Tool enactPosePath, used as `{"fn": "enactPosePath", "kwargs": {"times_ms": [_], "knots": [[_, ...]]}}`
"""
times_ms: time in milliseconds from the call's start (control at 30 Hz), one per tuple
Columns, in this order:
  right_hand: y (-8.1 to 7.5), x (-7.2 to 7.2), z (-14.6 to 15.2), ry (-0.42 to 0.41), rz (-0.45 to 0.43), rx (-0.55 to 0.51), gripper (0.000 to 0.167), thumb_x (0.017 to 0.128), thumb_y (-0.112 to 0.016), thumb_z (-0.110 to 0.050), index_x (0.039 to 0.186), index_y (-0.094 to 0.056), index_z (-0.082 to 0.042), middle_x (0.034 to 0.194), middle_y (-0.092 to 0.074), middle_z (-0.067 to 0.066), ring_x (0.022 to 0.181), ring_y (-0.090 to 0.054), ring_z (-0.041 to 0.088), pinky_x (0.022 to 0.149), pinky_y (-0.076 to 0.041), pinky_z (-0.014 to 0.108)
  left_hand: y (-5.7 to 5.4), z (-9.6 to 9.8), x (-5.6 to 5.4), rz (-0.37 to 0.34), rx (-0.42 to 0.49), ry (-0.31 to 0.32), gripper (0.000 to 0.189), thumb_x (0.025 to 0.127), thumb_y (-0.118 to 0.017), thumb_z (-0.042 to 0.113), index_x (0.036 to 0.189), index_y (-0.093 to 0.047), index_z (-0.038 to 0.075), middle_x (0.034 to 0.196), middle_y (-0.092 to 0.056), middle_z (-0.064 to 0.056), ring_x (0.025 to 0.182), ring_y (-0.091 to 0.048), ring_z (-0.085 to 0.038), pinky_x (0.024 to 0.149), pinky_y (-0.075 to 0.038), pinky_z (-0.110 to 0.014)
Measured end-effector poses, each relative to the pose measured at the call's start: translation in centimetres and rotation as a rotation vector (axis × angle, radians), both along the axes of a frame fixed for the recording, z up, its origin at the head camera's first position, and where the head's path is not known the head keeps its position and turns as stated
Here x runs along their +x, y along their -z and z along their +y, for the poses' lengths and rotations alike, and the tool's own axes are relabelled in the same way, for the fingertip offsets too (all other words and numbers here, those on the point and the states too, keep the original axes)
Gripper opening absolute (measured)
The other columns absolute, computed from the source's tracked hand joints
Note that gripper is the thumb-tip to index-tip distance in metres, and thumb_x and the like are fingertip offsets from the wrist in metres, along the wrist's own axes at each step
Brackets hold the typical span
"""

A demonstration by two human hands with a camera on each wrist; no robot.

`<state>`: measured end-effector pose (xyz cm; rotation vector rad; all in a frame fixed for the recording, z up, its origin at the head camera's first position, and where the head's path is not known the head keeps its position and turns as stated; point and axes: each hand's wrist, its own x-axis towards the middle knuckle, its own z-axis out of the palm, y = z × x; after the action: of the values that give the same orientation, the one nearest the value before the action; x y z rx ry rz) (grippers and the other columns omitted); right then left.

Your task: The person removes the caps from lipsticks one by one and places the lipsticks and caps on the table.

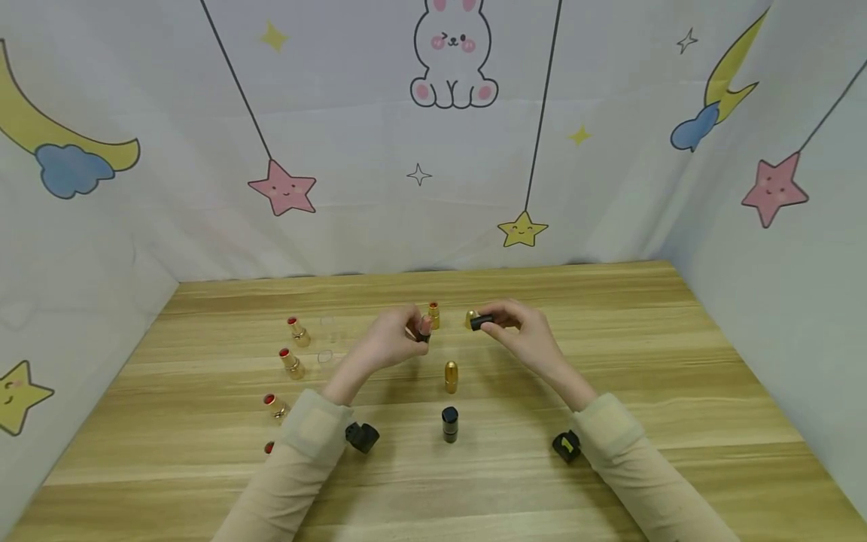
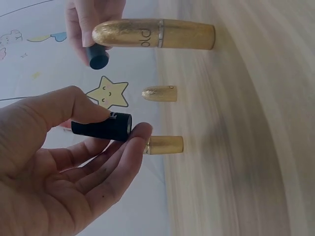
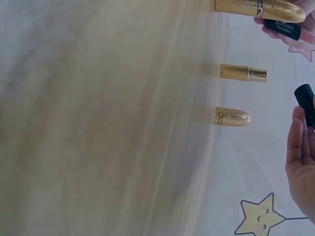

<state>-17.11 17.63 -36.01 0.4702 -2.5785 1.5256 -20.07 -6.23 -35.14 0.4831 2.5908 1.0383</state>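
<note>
My left hand (image 1: 387, 339) pinches an uncapped lipstick (image 1: 424, 328), a black tube with a pinkish tip, between thumb and fingers. In my right hand (image 1: 527, 333) is a black lipstick cap (image 1: 482, 323), gripped by the fingertips and apart from the tube. Between the two hands an uncapped gold lipstick (image 1: 434, 316) with a red tip stands upright. Its neighbour, a gold cap (image 1: 470, 320), stands just beyond the black cap. Nearer to me stand a capped gold lipstick (image 1: 451, 378) and a capped black lipstick (image 1: 450, 425).
Several uncapped gold lipsticks (image 1: 292, 365) with red tips form a row at the left; my left sleeve (image 1: 298, 459) partly covers the nearest. Beside them are faint clear round pieces (image 1: 325, 356). A printed white curtain (image 1: 366, 233) borders the wooden table (image 1: 677, 391) behind and at the sides.
</note>
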Motion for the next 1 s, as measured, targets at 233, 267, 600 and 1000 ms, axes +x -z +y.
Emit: {"fn": "enactPosePath", "kwargs": {"times_ms": [233,267,600,1000], "knots": [[2.5,-1.3,0.8,0.013,0.022,0.035,0.025,0.088,-0.069,-0.016,0.112,-0.070,-0.009,0.101,-0.069,0.009,0.085,-0.063,0.018,0.076,-0.052,0.025,0.9,0.8,-0.2,0.035,-0.024,-0.039,0.017,0.079,-0.071,0.004,0.087,-0.058,0.010,0.087,-0.064,-0.005,0.078,-0.058,-0.017,0.068,-0.047,-0.028],[2.5,-1.3,0.8,0.012,0.024,0.041,0.025,0.088,-0.069,-0.016,0.111,-0.070,-0.009,0.101,-0.069,0.009,0.084,-0.063,0.018,0.075,-0.052,0.025,0.9,0.9,-0.2,0.045,-0.029,-0.043,0.017,0.078,-0.071,0.004,0.086,-0.058,0.011,0.086,-0.064,-0.004,0.078,-0.057,-0.016,0.068,-0.046,-0.028],[2.4,-1.5,0.5,0.020,0.038,0.183,0.024,0.085,-0.072,-0.011,0.108,-0.072,-0.005,0.100,-0.069,0.009,0.077,-0.060,0.014,0.069,-0.050,0.023,1.6,1.7,-0.3,0.065,-0.044,-0.080,0.016,0.077,-0.070,0.001,0.085,-0.059,0.010,0.083,-0.064,-0.006,0.075,-0.056,-0.017,0.068,-0.045,-0.028],[2.3,-1.8,-0.5,-0.042,0.064,0.394,0.018,0.084,-0.073,-0.011,0.100,-0.069,-0.003,0.088,-0.066,0.005,0.073,-0.055,0.012,0.065,-0.046,0.023,2.1,2.3,-0.1,0.036,-0.079,-0.083,0.020,0.076,-0.068,-0.003,0.083,-0.054,0.010,0.076,-0.055,-0.003,0.069,-0.047,-0.017,0.062,-0.038,-0.026]]}}
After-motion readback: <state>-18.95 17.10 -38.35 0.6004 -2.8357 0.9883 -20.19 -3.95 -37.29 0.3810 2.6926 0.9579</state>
